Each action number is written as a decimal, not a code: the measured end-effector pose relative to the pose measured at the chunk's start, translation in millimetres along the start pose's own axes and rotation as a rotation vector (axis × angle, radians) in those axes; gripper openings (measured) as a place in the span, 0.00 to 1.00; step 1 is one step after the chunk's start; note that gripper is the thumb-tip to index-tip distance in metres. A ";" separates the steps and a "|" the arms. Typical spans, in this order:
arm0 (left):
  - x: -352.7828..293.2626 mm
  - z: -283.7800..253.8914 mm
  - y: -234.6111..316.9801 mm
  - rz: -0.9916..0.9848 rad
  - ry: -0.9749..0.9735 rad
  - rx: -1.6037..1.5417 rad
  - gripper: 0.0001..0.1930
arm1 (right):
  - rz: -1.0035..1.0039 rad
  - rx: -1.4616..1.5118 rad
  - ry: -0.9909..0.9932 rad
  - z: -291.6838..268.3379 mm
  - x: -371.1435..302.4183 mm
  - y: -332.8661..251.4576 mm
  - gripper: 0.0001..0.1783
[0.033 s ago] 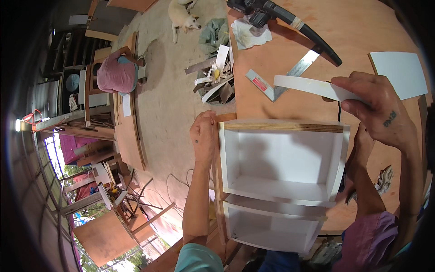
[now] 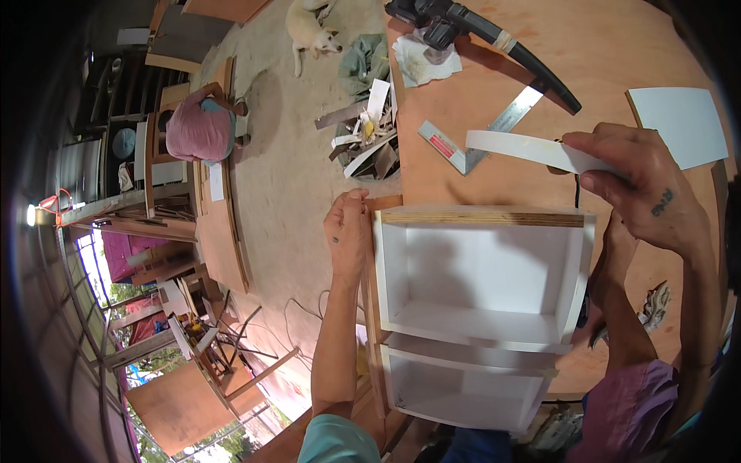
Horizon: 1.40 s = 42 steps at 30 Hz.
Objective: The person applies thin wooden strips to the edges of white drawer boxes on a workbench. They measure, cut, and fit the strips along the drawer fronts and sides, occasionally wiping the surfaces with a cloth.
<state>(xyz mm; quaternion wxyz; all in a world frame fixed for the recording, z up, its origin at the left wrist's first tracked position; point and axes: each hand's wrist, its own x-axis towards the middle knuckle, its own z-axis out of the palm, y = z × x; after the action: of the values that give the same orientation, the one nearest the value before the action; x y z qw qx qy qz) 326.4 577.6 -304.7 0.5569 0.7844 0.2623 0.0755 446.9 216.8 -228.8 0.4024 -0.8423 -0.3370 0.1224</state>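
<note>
My right hand pinches one end of a thin white strip, which stretches left above the table. My left hand is closed beside the far left corner of a white box, against a wooden board; what its curled fingers hold is hidden. The white box lies with its open side up, and a second white compartment is nearer me. Another person's hand, on an arm with a purple sleeve, is at the box's right side, its fingers mostly hidden.
A metal try square lies beyond the box, near a black power tool with a long nozzle. At right is a white panel. Left of the table stand a scrap heap, a dog and a person in pink.
</note>
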 end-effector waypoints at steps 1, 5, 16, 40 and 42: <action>5.3 2.8 4.7 -0.060 -0.001 -0.010 0.12 | -0.001 -0.008 0.003 -2.4 1.3 0.2 0.20; 31.5 -8.7 -11.9 -0.100 -0.112 0.000 0.13 | 0.041 -0.052 0.000 -11.9 1.9 -4.0 0.18; 46.9 -1.2 -23.5 -0.008 -0.177 -0.165 0.15 | 0.036 -0.068 0.007 -6.2 -4.5 0.7 0.19; -77.7 73.0 -48.2 -0.492 -0.193 -0.856 0.18 | -0.167 -0.098 -0.244 68.6 13.7 -36.2 0.20; -78.6 75.1 -30.2 -0.532 -0.053 -1.159 0.13 | -0.222 -0.050 -0.270 84.2 11.4 -37.5 0.20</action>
<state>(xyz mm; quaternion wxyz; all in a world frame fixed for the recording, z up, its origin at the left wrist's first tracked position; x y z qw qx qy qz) 280.5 483.3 -346.3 0.8969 0.2657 0.3508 0.0447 397.5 291.4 -254.0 0.3435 -0.7857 -0.4817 0.1808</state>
